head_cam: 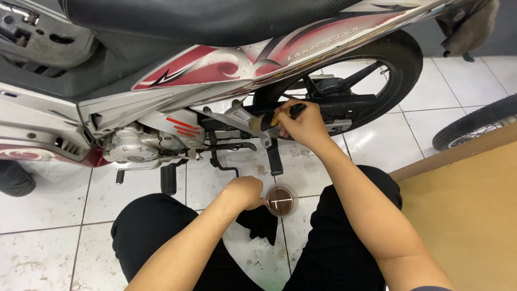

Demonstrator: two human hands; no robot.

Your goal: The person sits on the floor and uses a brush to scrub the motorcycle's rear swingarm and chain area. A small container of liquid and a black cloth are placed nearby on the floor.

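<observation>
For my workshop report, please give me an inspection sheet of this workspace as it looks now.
Surface: white tiled floor, stained and gritty.
Job's things: brush at the chain area of the motorcycle; small round cup of dark liquid on the floor.
Clutter: black rag beside the cup.
Grips: right hand shut on the brush; left hand closed, resting by the cup.
Cables: nothing seen.
Surroundings: brown board at right; second wheel beyond it.
</observation>
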